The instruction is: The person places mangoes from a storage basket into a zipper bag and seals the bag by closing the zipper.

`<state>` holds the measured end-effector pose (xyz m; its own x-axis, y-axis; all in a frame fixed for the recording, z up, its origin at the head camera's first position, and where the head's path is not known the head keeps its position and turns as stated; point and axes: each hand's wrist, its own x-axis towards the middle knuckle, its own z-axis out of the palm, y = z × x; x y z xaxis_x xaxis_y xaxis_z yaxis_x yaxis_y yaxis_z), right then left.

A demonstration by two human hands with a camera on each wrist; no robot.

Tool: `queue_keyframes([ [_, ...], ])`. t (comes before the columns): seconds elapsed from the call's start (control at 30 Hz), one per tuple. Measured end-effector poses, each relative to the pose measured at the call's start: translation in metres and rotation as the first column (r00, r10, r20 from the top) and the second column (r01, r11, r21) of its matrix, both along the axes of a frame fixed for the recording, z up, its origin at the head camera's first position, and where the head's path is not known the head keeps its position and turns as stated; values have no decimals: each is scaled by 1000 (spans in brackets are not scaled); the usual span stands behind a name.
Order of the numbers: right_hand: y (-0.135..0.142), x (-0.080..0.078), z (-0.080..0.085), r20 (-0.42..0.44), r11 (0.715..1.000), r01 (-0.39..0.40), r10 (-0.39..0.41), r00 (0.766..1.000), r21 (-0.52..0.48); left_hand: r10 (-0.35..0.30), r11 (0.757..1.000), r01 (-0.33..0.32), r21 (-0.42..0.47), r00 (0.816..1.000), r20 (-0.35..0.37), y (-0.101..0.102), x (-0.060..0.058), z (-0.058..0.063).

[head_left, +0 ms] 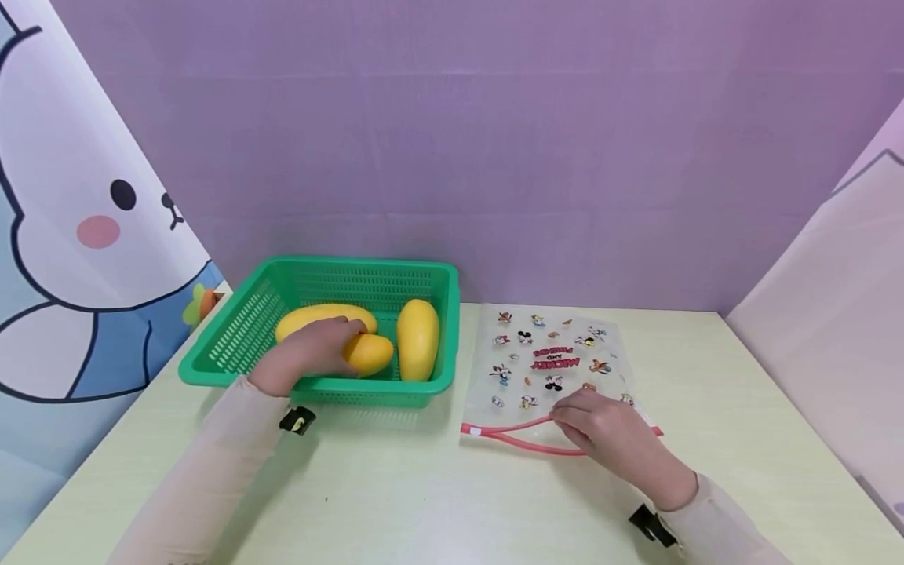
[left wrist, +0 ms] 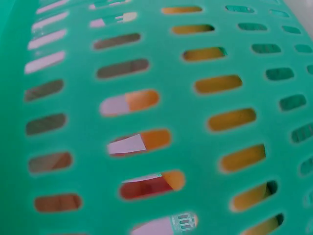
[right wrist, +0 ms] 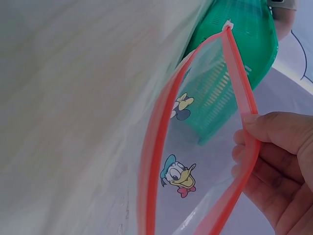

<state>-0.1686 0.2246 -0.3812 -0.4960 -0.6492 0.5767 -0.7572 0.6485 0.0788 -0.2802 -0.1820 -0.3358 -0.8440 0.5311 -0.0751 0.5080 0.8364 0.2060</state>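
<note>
Inside the green basket (head_left: 441, 384), my left hand (head_left: 311, 355) reaches over the near rim and grips a yellow mango (head_left: 372, 355) by its left end. A second mango (head_left: 300, 319) lies behind that hand, and a third mango (head_left: 418, 340) stands lengthwise along the right side. In the left wrist view the basket wall (left wrist: 161, 117) hides most of the hand. My right hand (head_left: 614, 435) pinches one red zip edge (right wrist: 248, 142) of a clear zip bag (head_left: 523, 384) printed with cartoon figures. The bag's mouth gapes toward me, its two red edges apart.
The basket and the bag lie side by side on a pale table (head_left: 424, 502). A purple cloth backdrop (head_left: 480, 157) rises behind the table. A printed cartoon sheet (head_left: 63, 235) hangs at the left and a pale sheet (head_left: 833, 329) at the right.
</note>
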Motion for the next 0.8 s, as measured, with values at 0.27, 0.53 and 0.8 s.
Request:
queue_keyframes([
  [0.27, 0, 0, 0, 7, 1000, 5, -5, 1000, -5, 17, 1000, -17, 18, 1000, 2, -3, 1, 3],
  [0.53, -1, -1, 2, 6, 1000, 7, -7, 1000, -4, 14, 1000, -13, 23, 1000, -13, -5, 2, 9],
  [0.8, -1, 0, 1, 18, 1000, 13, -13, 1000, -6, 25, 999, -23, 36, 999, -47, -6, 7, 16],
])
